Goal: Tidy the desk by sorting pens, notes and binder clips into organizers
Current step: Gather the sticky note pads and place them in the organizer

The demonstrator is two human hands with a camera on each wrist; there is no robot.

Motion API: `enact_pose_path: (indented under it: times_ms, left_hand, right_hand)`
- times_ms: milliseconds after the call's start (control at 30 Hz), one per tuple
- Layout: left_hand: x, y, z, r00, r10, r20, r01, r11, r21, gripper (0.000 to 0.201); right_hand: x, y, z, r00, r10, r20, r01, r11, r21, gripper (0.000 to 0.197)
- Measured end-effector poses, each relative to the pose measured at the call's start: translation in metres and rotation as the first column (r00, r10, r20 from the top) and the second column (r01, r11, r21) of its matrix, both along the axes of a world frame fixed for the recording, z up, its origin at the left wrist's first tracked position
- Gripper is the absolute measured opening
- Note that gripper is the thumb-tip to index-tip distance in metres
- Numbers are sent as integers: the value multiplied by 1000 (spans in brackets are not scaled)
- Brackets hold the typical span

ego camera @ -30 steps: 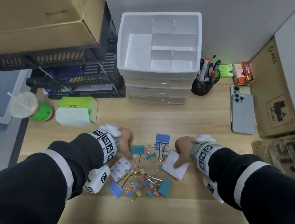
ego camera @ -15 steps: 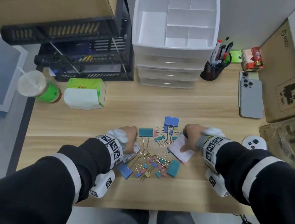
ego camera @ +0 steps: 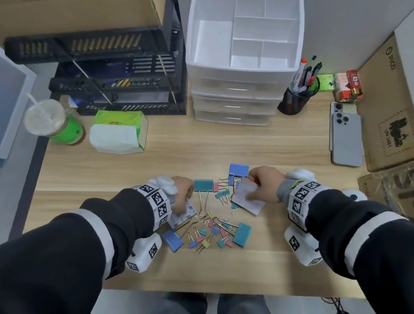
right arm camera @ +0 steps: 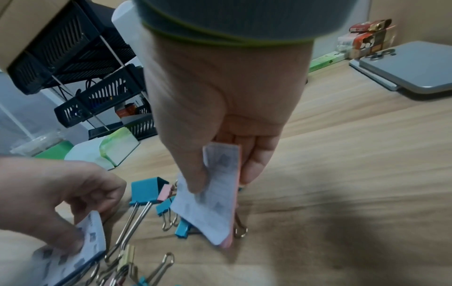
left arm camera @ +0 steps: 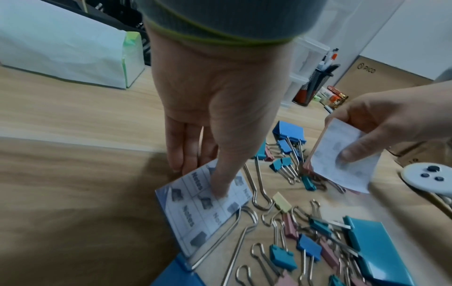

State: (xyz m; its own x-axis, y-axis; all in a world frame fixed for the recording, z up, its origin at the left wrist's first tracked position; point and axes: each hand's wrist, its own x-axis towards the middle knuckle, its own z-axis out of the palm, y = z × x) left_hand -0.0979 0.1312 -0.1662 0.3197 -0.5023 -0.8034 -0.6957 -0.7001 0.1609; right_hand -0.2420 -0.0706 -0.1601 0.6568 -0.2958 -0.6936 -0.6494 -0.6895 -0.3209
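My left hand (ego camera: 182,193) pinches a blue note pad (left arm camera: 205,209) with a printed cover, thumb on top, fingers at its far edge; the pad tilts up off the desk. My right hand (ego camera: 263,186) pinches a pink note pad (right arm camera: 217,195), thumb on its white cover, and holds it tilted over the clips. Between the hands lies a pile of binder clips (ego camera: 214,227), blue, teal, pink and yellow, large and small. The white drawer organizer (ego camera: 245,29) with open top compartments stands at the back. A black mesh pen cup (ego camera: 293,100) holds several pens.
A tissue pack (ego camera: 119,131) and a lidded drink cup (ego camera: 46,118) sit at the left. A black tray rack (ego camera: 102,62) stands behind them. A phone (ego camera: 346,139), cardboard boxes (ego camera: 398,109) and a white controller (left arm camera: 428,174) occupy the right side.
Both hands have closed on their note pads and tipped them up off the desk. The head view has shifted back, showing more of the desk's front edge.
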Motion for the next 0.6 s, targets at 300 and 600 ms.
enact_pose_path:
  times_ms: [300, 600]
  left_hand:
    - [27, 1, 49, 938, 224, -265, -277, 943, -184, 24]
    - [45, -31, 106, 767, 505, -397, -639, 660, -395, 24]
  right_hand:
    - [23, 3, 27, 982, -126, 139, 97, 974, 203, 22]
    - [80, 17, 77, 949, -284, 134, 172, 827, 535, 18]
